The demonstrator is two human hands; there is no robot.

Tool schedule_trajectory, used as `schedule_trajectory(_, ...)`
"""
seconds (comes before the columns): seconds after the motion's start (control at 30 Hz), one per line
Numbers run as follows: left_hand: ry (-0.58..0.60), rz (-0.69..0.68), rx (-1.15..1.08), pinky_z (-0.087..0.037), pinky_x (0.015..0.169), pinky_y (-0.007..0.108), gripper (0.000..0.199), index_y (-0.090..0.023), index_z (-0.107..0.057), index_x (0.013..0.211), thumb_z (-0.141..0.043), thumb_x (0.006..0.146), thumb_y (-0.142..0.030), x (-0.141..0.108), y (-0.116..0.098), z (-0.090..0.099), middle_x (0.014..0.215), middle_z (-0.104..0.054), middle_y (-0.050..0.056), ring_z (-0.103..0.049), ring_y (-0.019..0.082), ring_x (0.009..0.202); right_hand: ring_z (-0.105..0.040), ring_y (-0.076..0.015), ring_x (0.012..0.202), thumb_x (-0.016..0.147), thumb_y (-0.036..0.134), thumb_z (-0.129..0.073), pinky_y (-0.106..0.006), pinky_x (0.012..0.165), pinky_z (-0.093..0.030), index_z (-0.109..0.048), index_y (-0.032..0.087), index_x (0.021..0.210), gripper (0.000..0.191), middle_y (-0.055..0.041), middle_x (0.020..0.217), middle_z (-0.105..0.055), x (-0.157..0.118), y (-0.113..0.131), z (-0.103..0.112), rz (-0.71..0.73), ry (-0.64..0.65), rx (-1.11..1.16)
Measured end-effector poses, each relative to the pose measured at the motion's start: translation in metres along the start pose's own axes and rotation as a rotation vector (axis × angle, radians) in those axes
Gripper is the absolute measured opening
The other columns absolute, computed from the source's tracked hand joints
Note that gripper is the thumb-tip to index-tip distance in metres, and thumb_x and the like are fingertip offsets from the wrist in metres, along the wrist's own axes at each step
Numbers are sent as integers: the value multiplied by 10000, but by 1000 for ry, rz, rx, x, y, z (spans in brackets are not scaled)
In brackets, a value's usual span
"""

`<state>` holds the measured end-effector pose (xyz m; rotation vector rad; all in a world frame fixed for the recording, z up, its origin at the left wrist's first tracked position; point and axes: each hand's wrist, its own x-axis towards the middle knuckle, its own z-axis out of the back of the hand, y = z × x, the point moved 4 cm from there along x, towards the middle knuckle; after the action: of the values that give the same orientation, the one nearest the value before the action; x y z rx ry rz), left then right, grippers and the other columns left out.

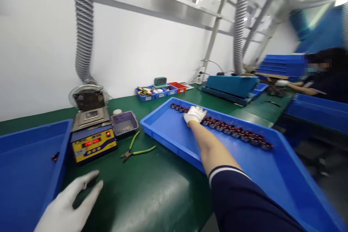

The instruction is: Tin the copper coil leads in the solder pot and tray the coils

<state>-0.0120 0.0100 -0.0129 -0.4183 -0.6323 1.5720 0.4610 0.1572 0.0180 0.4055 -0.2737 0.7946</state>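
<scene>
My left hand, in a white glove, is over the green bench near its front. Thumb and fingers are apart, with nothing visible between them. My right hand, also gloved, reaches into a blue tray and rests over the row of small round metal parts with copper-coloured windings along its far side. The hand covers part of the row, and its fingertips are too hidden to show a grip. Between my hands lie open green-handled cutting pliers.
A yellow-and-blue heated unit with red digits stands under a flexible duct. Beside it are a purple-grey bin and a left blue tray holding one small part. At right, another person works near stacked blue trays.
</scene>
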Motion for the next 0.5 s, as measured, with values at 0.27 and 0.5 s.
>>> schedule_trajectory(0.27, -335, 421, 45, -400, 993, 422, 704, -98, -362, 1349, -450, 782, -506, 53, 67, 57, 1339, -480, 188, -484, 321, 1202, -388, -246, 1237, 787, 415, -558, -294, 1018, -279, -480, 173, 1281, 556, -166, 1319, -429, -54, 132, 37, 422, -96, 320)
schedule_trajectory(0.5, -202, 352, 49, -311, 1053, 420, 685, -204, -521, 1233, -729, 617, -420, 97, 100, 45, 1329, -499, 131, -392, 328, 1271, -441, -280, 1194, 644, 351, -646, -443, 1027, -349, -565, 221, 1130, 510, -108, 1253, -503, -291, 204, 59, 1466, 316, 991)
